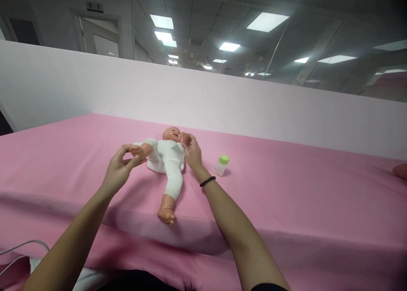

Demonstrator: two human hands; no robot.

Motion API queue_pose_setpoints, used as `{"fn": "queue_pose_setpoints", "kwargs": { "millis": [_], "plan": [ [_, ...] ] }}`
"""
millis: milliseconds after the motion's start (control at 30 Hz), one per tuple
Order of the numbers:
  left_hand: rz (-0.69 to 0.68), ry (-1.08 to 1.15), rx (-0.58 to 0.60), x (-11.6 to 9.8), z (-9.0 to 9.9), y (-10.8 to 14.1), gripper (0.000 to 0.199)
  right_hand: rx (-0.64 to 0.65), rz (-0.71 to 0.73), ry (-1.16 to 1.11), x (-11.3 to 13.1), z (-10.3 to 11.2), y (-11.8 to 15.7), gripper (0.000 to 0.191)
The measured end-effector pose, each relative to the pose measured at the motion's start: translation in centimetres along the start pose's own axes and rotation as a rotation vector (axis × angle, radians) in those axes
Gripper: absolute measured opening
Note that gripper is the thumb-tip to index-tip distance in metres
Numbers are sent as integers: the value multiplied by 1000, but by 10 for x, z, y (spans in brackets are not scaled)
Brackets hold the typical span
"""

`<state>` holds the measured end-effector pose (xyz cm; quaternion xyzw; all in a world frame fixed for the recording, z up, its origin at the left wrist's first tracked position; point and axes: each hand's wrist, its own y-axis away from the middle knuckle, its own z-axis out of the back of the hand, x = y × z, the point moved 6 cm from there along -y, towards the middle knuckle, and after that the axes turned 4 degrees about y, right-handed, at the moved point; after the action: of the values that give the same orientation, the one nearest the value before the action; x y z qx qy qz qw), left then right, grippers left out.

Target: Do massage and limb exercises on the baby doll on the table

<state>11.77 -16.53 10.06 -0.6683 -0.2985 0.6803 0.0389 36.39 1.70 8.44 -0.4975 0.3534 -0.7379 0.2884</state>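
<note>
A baby doll (174,172) with a white cloth body lies on its back on the pink-covered table, head away from me. One of its legs points toward me, the foot near the table's front edge. My left hand (118,170) is closed around the doll's other foot, which is raised out to the left. At the doll's right-hand side in the view, my right hand (193,153) is closed on its small hand, beside the head. The fingers there are partly hidden. A small bottle with a green cap (221,165) stands just right of my right wrist.
The pink cloth (302,189) covers the wide table. Behind it runs a low white wall (222,104) with glass above. A skin-coloured object (400,170) shows at the right edge. White cables (28,242) hang at the lower left.
</note>
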Motion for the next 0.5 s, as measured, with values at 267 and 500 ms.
{"fn": "queue_pose_setpoints", "kwargs": {
  "millis": [267,500],
  "plan": [
    [51,-136,138,36,-50,-32,35,262,176,188,18,-29,18,45],
    [38,-30,24,-5,4,21,48,-228,-237,-145,-26,16,-4,44]
  ]
}}
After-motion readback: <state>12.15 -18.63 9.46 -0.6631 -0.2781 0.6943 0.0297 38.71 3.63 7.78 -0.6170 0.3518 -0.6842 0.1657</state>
